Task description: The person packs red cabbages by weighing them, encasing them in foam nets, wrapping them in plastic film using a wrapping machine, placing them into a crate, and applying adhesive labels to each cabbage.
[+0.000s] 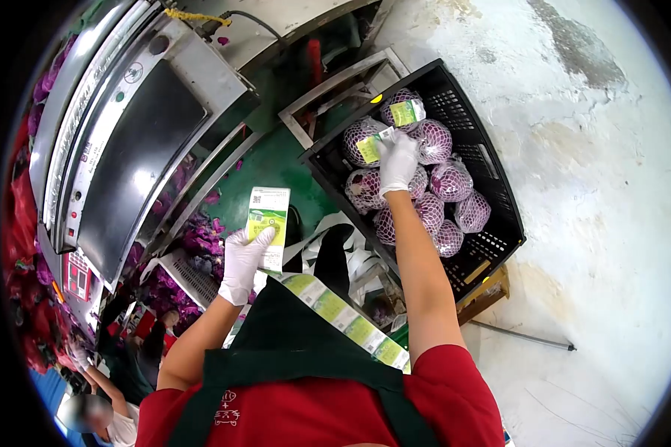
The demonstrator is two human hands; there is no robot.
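My left hand [244, 262], in a white glove, pinches a strip of green and white labels [268, 223], its thumb across the front. More of the label strip [341, 314] hangs across my apron. My right hand [399, 161], also gloved, is over the black crate [490, 175], its fingers closed at a green and white label [370, 147] on a netted purple cabbage [356, 136]. Another labelled cabbage [402, 109] lies just above it. Several net-wrapped cabbages [451, 179] fill the crate around and below my right hand.
A steel machine with a dark plate [145, 160] stands at the left. Purple leaves lie in and around a white basket [188, 280]. A metal frame [343, 97] adjoins the crate. Another person [119, 402] is at the lower left. A pale wall [574, 186] rises at the right.
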